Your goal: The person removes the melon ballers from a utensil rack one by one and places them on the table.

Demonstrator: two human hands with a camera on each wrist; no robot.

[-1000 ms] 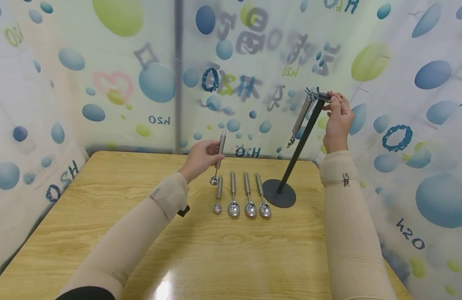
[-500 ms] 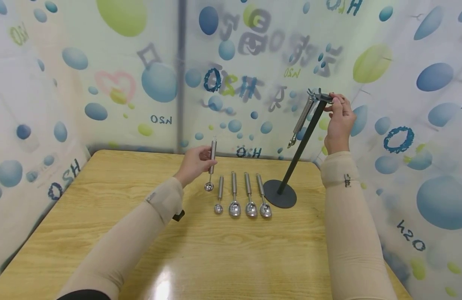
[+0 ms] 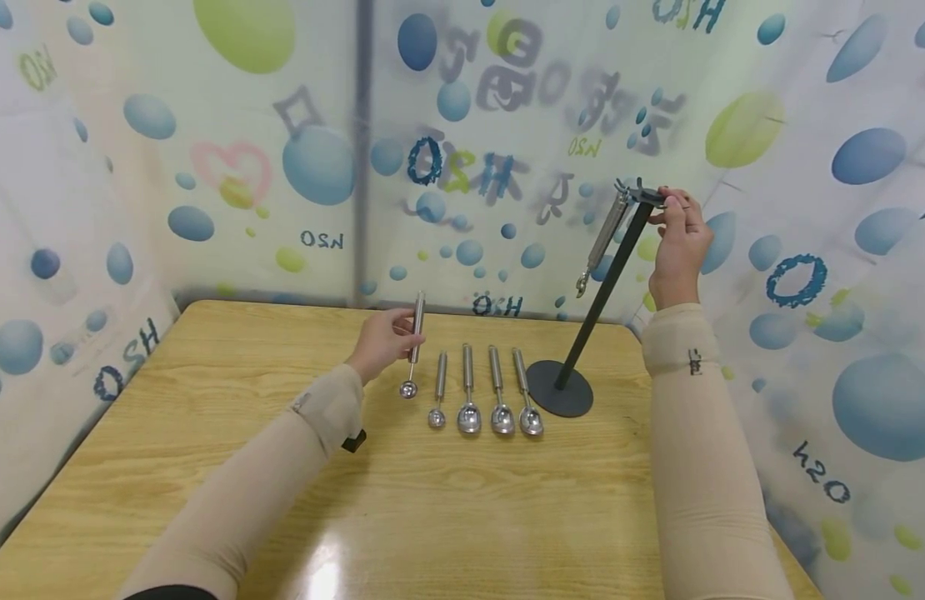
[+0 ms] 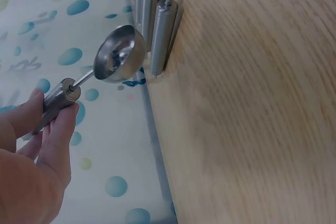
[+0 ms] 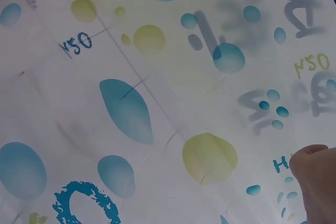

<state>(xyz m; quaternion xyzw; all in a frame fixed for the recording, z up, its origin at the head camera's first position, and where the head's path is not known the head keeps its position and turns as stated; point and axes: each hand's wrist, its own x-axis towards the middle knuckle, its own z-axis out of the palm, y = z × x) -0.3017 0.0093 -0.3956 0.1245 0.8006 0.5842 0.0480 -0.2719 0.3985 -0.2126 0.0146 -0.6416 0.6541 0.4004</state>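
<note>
My left hand pinches the steel handle of a melon baller, held above the table with its small round bowl down. In the left wrist view, the bowl of this melon baller shows large ahead of the fingers. My right hand pinches the edge of the hooked top of a dark metal stand; only part of this hand appears in the right wrist view. From a hook hangs a steel-handled tool with a small head. A second melon baller and three larger scoops lie in a row.
The row of scoops lies left of the stand's round base on the wooden table. A patterned curtain surrounds the table's back and sides. A small black object shows beneath the left sleeve.
My left hand has moved left and down with the melon baller, from over the row to just left of it. The right hand keeps its grip on the stand's top.
</note>
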